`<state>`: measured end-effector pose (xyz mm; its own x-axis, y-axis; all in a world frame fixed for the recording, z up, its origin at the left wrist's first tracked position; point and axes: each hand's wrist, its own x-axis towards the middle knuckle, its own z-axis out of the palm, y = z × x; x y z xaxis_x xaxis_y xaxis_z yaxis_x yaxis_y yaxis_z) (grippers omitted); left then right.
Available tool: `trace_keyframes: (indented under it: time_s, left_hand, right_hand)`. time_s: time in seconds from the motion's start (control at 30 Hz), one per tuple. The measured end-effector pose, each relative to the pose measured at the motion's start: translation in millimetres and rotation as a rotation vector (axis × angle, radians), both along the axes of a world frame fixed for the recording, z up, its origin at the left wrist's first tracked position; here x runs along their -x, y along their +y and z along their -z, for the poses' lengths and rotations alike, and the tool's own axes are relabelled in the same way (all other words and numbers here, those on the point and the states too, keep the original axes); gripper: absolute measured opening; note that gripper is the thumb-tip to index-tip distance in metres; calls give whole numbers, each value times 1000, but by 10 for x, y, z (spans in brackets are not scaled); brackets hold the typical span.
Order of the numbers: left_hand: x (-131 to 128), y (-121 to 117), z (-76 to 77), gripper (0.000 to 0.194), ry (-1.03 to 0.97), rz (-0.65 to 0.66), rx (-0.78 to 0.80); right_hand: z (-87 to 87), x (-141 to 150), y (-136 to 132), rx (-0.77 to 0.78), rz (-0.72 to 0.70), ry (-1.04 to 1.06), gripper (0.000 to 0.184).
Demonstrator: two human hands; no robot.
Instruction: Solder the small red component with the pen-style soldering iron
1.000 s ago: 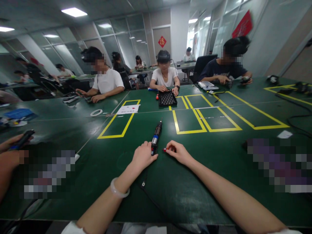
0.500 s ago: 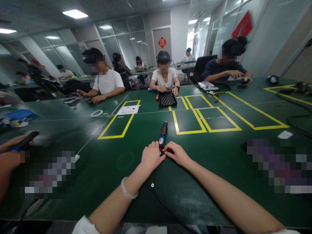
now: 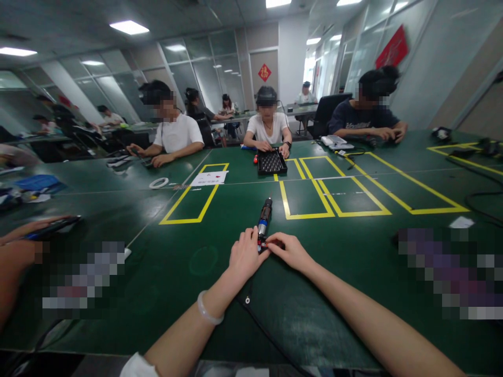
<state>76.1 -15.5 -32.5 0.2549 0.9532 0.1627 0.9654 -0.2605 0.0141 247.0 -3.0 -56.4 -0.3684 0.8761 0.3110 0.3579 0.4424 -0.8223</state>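
Observation:
A slim tool that looks like an electric screwdriver [image 3: 264,213] lies on the green table, its dark narrow tip pointing away from me. A silver barrel with a blue band shows along its body, and something red sits at its near end. My left hand [image 3: 246,251] is closed around that near end. From the other side, my right hand [image 3: 288,248] pinches at a small red part there, thumb and forefinger together. My fingers hide most of the near end. Below my hands, a black cord [image 3: 261,325] with a small pale ring [image 3: 247,300] runs toward the table edge.
Yellow tape rectangles [image 3: 310,215] mark the table [image 3: 157,293]. Across from me a person handles a black tray [image 3: 272,162]. Other people work at both sides. A paper sheet [image 3: 209,178] and a white ring [image 3: 159,183] lie left, blurred-out items at both flanks.
The view has shifted slightly. My hands keep their places on the tool with little visible movement. At far left, another person's hand with a dark object has moved right.

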Motion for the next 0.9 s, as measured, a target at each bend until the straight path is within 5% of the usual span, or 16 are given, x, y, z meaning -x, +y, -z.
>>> trace_keyframes:
  time_s: [0.43, 0.6, 0.9]
  left_hand:
    - [470, 45, -67, 63, -2, 30, 57]
    - [1029, -61, -106, 63, 3, -28, 88]
    - [2407, -187, -49, 73, -32, -242, 137]
  right_hand:
    - [25, -32, 14, 82, -116, 115, 25]
    - [35, -49, 15, 88, -117, 111, 24]
    - [72, -23, 23, 90, -116, 87, 20]
